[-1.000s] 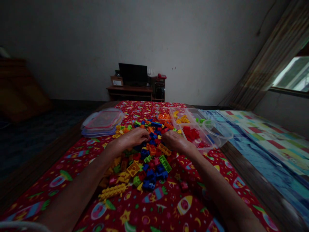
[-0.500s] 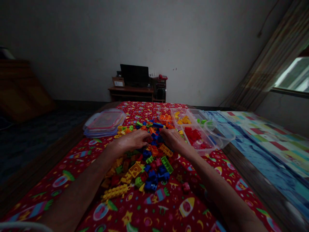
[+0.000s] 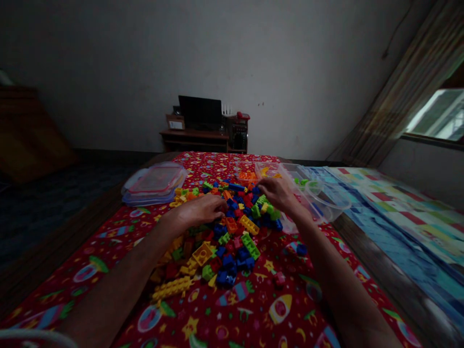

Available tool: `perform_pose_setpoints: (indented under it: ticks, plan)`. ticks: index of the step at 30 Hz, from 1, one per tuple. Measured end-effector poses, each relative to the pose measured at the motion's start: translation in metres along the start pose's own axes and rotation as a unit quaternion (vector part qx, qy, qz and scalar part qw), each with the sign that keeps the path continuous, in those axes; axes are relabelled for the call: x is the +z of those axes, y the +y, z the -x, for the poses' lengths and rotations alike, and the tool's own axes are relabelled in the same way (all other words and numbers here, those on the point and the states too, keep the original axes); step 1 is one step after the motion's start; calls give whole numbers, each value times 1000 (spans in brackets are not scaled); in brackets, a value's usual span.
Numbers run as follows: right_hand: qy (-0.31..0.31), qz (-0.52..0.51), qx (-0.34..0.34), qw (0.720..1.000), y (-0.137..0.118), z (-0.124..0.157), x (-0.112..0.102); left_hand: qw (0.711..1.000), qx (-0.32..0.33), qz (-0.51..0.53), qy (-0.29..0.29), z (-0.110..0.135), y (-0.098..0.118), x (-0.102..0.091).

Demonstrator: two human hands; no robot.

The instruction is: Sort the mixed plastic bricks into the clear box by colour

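Your left hand [image 3: 203, 210] lies palm-down on the near left side of the brick pile [image 3: 226, 232], fingers curled into the pieces; I cannot tell whether it grips one. Your right hand [image 3: 277, 193] is lifted over the far right edge of the pile, just beside the clear containers [image 3: 328, 186], with its fingers bent and pointing away from you, and I cannot tell whether it holds anything. The pile of blue, red, yellow, orange and green bricks sits in the middle of a red cloth [image 3: 253, 309] printed with rockets, stars and moons, which covers the low surface in front of you. A long yellow assembled piece [image 3: 170, 288] lies at the pile's near edge, and a single blue brick [image 3: 301, 249] rests apart by your right forearm. A stack of clear lids [image 3: 154, 181] sits on the cloth to the left of the pile. To the right, past a dark wooden edge, a patchwork blanket [image 3: 398, 203] spreads out. The room is dim: a plain grey wall, a low desk [image 3: 197, 137] against it carrying a dark monitor [image 3: 200, 112], and at the right a striped curtain [image 3: 406, 92] drawn aside from a bright window [image 3: 438, 116].
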State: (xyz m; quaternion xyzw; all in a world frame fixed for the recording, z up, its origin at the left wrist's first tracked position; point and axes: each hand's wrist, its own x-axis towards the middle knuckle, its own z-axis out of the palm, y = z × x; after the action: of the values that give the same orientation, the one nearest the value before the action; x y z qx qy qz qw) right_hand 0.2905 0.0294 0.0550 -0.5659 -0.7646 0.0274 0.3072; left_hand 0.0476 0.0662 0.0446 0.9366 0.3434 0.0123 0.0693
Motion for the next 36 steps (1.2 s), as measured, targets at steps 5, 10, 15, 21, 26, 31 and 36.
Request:
perform_pose_setpoints:
  ticks: [5, 10, 15, 21, 26, 31, 36]
  plan:
    - [174, 105, 119, 972, 48, 12, -57, 1000, 16, -13, 5, -1, -3, 3]
    - [175, 224, 270, 920, 97, 38, -88, 999, 12, -15, 43, -1, -2, 2]
    - [190, 209, 271, 920, 101, 37, -87, 985, 64, -30, 159, -1, 33, -1]
    - [222, 139, 184, 947, 60, 21, -86, 953, 269, 12, 140, 11, 107, 28]
    - [228, 52, 102, 967, 30, 15, -79, 932, 347, 11, 103, 10, 149, 45]
    - [221, -6, 20, 975, 7, 14, -65, 921, 375, -36, 99, -31, 173, 77]
    - [157, -19, -19, 987, -16, 17, -53, 939, 327, -63, 84, -47, 185, 97]
